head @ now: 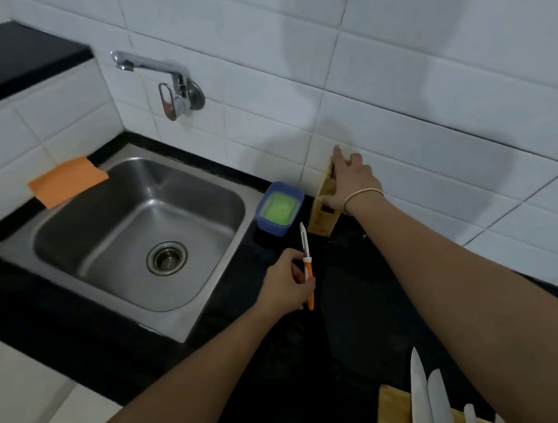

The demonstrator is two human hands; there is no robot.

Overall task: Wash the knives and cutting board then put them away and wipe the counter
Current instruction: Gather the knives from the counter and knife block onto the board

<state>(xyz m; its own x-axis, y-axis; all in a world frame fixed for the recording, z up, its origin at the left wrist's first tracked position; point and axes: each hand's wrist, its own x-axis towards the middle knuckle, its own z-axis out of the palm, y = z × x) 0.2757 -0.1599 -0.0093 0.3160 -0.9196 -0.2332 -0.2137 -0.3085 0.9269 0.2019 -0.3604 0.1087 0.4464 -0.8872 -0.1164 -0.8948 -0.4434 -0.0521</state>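
Observation:
My left hand [287, 284] holds a small knife [306, 260] with an orange and white handle, blade pointing up, over the black counter [287, 365] just right of the sink. My right hand [348, 180] grips the top of a wooden knife block [321, 219] that stands against the tiled wall. At the bottom edge a wooden cutting board [391, 409] lies on the counter with several white-bladed knives [421, 399] resting on it, tips pointing away from me.
A steel sink [127, 227] with a drain sits at the left, and a wall tap [160, 75] hangs above it. A blue tub holding a green sponge [279, 208] stands beside the knife block. An orange cloth [66, 180] lies at the sink's back left corner.

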